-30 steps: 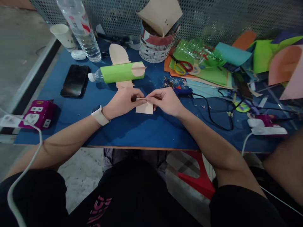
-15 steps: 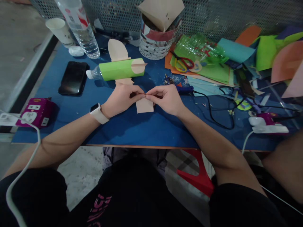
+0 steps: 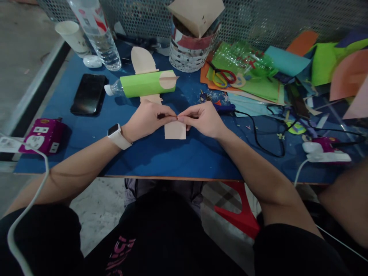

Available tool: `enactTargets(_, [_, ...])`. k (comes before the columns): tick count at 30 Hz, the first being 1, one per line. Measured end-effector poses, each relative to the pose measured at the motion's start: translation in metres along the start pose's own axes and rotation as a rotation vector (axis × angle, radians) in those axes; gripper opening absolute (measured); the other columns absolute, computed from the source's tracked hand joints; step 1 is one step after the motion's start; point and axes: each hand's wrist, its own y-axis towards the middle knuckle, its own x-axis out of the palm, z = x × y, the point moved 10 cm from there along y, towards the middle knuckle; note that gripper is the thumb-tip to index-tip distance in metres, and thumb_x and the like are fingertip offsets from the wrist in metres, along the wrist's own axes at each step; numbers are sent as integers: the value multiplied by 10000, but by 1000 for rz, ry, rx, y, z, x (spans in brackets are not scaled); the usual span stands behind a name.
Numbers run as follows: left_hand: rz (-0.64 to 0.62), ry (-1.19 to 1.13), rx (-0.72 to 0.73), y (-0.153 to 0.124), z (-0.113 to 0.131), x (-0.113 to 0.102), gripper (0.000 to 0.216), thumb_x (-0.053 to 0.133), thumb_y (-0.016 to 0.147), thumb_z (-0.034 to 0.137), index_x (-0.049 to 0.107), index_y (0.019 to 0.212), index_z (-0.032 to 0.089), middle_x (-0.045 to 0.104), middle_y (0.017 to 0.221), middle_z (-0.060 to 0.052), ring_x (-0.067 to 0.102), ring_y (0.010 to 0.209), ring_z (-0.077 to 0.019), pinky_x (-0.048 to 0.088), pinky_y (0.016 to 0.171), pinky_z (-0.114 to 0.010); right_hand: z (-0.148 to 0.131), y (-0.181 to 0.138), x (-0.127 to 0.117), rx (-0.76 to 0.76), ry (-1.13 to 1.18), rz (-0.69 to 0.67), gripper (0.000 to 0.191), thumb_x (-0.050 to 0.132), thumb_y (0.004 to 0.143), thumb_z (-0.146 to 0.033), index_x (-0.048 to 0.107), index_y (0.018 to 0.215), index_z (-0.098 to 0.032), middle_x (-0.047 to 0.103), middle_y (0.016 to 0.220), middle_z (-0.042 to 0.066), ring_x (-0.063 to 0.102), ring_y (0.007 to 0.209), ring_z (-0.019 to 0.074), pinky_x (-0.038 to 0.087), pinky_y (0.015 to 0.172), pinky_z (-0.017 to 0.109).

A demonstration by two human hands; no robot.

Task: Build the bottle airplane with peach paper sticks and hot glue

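A small square of pale peach paper hangs from the pinched fingertips of both hands over the blue table. My left hand, with a watch on its wrist, grips the top edge of the paper. My right hand pinches that edge too, its fingertips touching those of the left. Just behind lies a plastic bottle on its side, wrapped in green paper, with peach paper wings on both sides and a peach piece at its right end. My left hand partly hides the nearer wing.
Scissors lie on coloured paper sheets, beside a crushed green bottle. A blue-handled tool trails a black cable to the right. A woven basket, water bottle, paper cup, phone and purple power socket surround the hands.
The peach paper square tilts slightly, its lower edge swinging a little down and to the left. Both hands keep their pinch at nearly the same spot.
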Motion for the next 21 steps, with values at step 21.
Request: enactTargets(21, [51,-253,-138,0,-6,-2,247,877,991,453,954,1019,221,908,965,-100,797,756,-209,636,657,-315,5,0,-2,117,176,58,505,1155,643,-548,948,908,-172,870,809,94,785,678,202,686,593,305])
